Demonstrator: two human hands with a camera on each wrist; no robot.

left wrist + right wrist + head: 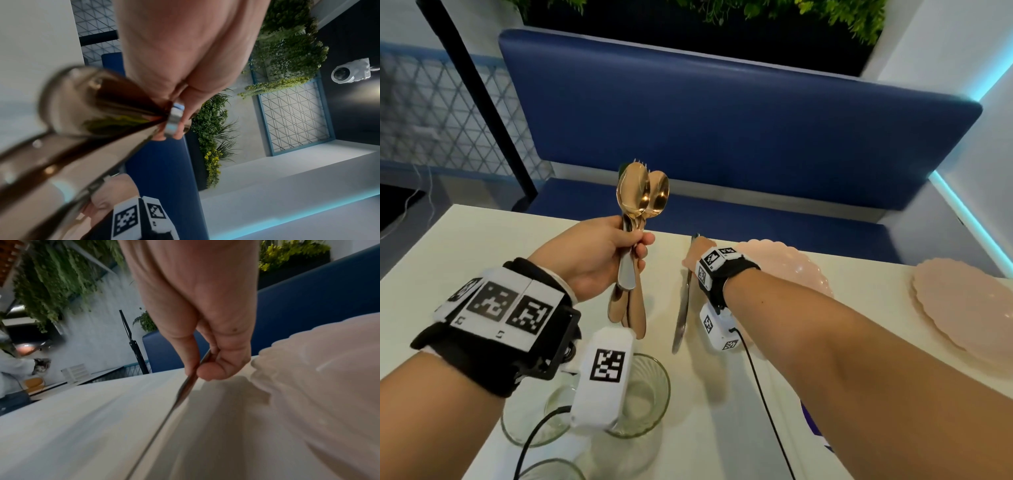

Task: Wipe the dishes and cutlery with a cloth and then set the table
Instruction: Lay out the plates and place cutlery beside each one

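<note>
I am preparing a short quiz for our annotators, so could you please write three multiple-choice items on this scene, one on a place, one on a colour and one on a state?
1. Where does the knife lie relative to the nearer pink plate?
A. On the plate
B. On the table just left of it
C. Inside a glass bowl

2. What colour are the spoons?
A. Gold
B. Black
C. Blue

3. What is the left hand doing?
A. Resting flat on the table
B. Wiping a plate
C. Gripping a bundle of cutlery upright

Answers: 1 B, the blade runs along the table beside the plate's rim, pinched by the right hand. 2 A, their bowls shine gold. 3 C, its fingers curl round the handles.
</note>
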